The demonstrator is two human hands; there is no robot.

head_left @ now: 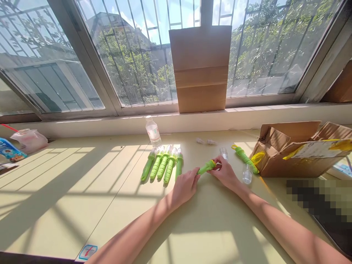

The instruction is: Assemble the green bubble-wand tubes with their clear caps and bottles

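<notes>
head view | forward-down | tabletop (68, 172) near | window (137, 73) beyond

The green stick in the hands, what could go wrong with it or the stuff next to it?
Maybe three things. The green stick is held between the left hand and the right hand, so it could slip if either lets go. The clear cup just beyond the right hand might get knocked. The row of green sticks lies close to the left hand, so a bump could push it crooked.
</notes>
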